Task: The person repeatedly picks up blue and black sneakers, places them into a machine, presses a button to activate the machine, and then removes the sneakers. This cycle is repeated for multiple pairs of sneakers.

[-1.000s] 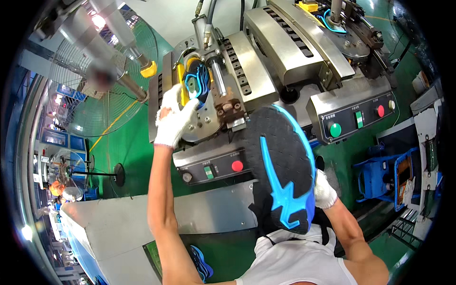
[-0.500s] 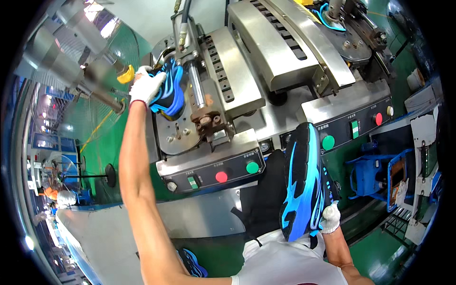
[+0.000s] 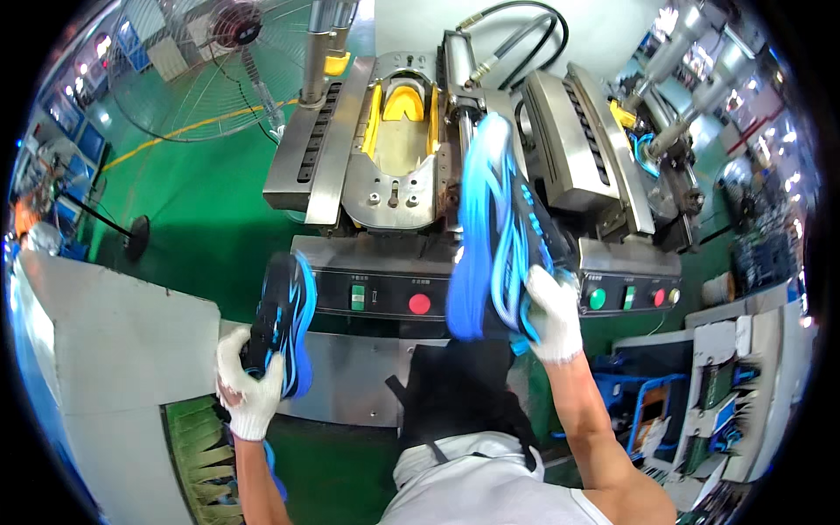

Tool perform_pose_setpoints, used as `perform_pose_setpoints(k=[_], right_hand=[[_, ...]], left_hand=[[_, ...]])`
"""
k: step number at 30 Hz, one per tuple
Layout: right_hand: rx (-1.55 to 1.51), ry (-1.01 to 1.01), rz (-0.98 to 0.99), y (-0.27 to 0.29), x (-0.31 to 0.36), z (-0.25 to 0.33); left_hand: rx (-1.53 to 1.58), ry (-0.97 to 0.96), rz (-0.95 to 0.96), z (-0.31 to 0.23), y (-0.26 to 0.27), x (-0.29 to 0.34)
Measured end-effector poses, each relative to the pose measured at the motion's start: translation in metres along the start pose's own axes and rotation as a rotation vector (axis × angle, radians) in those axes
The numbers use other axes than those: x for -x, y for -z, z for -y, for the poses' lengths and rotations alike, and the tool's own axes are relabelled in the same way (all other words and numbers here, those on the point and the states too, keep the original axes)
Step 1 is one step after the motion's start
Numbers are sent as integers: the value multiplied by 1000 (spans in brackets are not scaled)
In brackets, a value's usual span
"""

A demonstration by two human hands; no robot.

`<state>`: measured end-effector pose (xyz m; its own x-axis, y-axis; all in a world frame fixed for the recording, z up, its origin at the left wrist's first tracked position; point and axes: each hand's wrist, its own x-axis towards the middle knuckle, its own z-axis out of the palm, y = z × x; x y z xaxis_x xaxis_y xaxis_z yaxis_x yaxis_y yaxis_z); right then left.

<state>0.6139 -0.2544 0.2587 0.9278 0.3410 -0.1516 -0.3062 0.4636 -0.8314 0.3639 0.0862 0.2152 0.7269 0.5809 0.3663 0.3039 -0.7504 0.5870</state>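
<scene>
**Blue shoes in both gloved hands, press cradle bare**

Blue and black, the two shoes are the brightest things in the head view. The left hand (image 3: 249, 394), in a white glove, is wrapped around the heel end of the left shoe (image 3: 282, 319), holding it low, just above the grey table (image 3: 122, 350) and in front of the press's control panel (image 3: 389, 293). The right hand (image 3: 553, 315), also gloved, is clenched on the lower end of the right shoe (image 3: 494, 227), which stands nearly upright with its toe raised toward the press (image 3: 394, 166), sole edge turned to the camera.

The yellow-lined cradle (image 3: 401, 131) in the middle of the press holds nothing. Judging by that, neither shoe sits in the machine at this moment; both are off it and in the hands, so any seating of a shoe in the cradle is not yet done. A second station (image 3: 582, 149) lies to the right, apparently unloaded too, though part of it is hidden behind the right shoe.

On the panel sit a green square button (image 3: 357, 297) and a round red button (image 3: 420, 304); the right-hand panel carries green and red buttons (image 3: 626, 297) as well. Small dark labels sit above them, too small to make out. A fan (image 3: 206, 66) stands at upper left on the green floor (image 3: 175, 201).
</scene>
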Motion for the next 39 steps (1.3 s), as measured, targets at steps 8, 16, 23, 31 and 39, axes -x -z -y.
perform_pose_setpoints(k=[8,16,23,31,39], right_hand=[[500,-139,107,-127,-235,3],[1273,-168,-5,-122,-394,-72],[1709,54,-136,-147,-384,-110],[1494,317,103,-162,-271,-71],[1604,600,454,24,-6,-106]], left_hand=[[-335,257,333,112,-24,141],[-116,266,226,141,-39,179],[-90,293,274,142,-38,187],[-81,548,93,94,-81,177],[-37,-90,412,118,-58,147]])
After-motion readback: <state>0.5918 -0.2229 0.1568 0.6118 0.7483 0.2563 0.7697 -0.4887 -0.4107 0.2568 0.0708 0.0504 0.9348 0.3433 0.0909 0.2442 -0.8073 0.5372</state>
